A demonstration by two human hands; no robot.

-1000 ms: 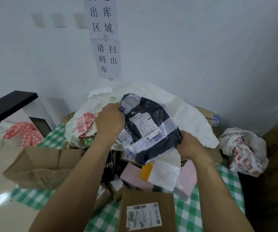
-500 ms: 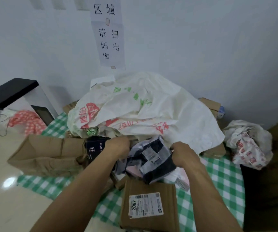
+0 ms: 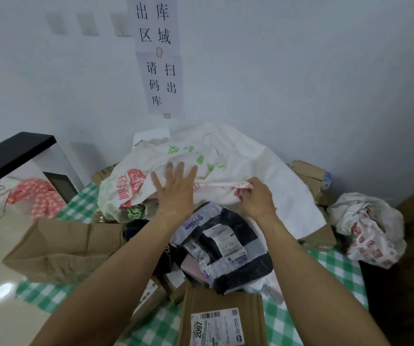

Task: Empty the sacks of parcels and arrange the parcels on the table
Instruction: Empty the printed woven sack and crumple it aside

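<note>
Checked surface [image 3: 335, 273] heaped with parcels [image 3: 225, 245]: left grip [image 3: 176, 193] lies flat, released, apparently steadying the white sack [image 3: 238, 156]; right grip [image 3: 257, 201] pinches its rolled edge, probably to lift it.

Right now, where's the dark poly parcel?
Head view, centre of the table: the parcel lies atop other parcels, between the big sack behind and the 2097 box in front.

Left grip [image 3: 176, 191] and right grip [image 3: 257, 199] end bare forearms [image 3: 126, 275].
</note>
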